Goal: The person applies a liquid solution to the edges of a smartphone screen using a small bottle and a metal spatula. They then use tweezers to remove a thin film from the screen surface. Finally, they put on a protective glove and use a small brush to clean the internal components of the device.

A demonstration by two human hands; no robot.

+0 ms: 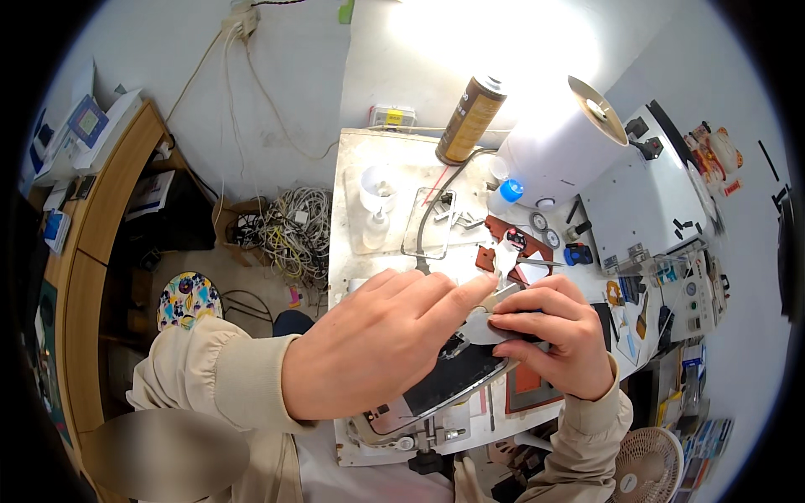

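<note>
My left hand (390, 339) lies over an opened black device (444, 377) in a metal fixture (413, 440), its index fingertip near a small pale block (506, 292); the other fingertips are hidden. My right hand (553, 335) pinches a thin grey rounded piece (482, 331) at the device's upper right end. Just beyond my hands are a white crumpled piece (505, 256), pointed tweezers (541, 262) and a brown mat (495, 228).
The workbench (352, 251) holds a tall can (470, 119), white cylindrical machine (545, 147), blue-capped bottle (507, 195), white cups (377, 184) and tools at right. A cable tangle (298, 230), wooden desk (109, 218) and patterned stool (186, 298) are left; a fan (650, 465) is lower right.
</note>
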